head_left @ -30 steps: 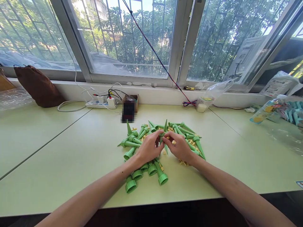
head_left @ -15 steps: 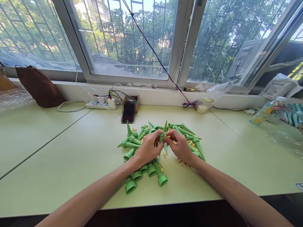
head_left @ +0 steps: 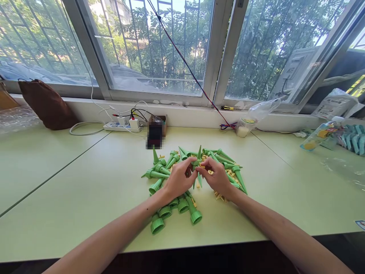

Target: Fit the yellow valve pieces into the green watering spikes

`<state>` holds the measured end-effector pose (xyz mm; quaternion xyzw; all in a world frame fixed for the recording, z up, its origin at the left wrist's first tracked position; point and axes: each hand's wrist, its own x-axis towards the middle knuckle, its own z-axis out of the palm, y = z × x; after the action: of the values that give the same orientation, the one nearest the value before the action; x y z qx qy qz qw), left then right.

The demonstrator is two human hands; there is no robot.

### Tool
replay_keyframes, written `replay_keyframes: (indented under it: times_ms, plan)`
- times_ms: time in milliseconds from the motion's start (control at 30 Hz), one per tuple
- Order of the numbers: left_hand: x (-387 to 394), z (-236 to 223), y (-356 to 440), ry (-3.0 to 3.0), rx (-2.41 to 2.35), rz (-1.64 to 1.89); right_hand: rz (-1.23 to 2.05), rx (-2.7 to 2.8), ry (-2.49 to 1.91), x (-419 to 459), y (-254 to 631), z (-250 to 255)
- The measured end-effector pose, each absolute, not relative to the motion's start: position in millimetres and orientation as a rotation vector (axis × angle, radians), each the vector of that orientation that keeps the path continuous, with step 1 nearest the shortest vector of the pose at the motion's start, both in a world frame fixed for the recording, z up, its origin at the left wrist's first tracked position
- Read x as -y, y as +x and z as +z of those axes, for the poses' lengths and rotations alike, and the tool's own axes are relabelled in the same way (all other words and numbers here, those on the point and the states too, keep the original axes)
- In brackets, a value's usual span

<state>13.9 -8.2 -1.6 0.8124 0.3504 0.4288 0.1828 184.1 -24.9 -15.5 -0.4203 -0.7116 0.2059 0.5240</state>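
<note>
Head view: the left hand (head_left: 179, 176) pinches a green cone (head_left: 195, 163) between thumb and fingers, over the middle of the table (head_left: 85, 205), while the right hand (head_left: 216, 177) pinches a small yellow piece (head_left: 202, 166) close against it; whether the piece touches the cone cannot be told, since the fingertips cover the spot. The likeliest trouble is a dropped piece: it is tiny, held by the very tips, and a slight slip or a sideways push could send it down into the yellow pieces (head_left: 221, 197) near the right wrist, where it would be hard to tell from the rest. The cone itself could twist in the left hand's grip if the person pressed off its axis, because its tapering body probably offers little hold. Both wrists sit low among the loose green cones (head_left: 156, 186), so a careless forearm might roll some aside. Of these, the front cone (head_left: 196, 217), lying near the table's front edge with its wide mouth toward the person, seems the one most exposed to being knocked off.
</note>
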Motion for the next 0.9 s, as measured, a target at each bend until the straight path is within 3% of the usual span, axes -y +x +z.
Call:
replay_keyframes:
  times_ms: [900]
  plan:
    - [8.6,-2.4,15.0,2.294,-0.946,1.33,0.381,1.809,-1.003,25.4,185.2,-11.9]
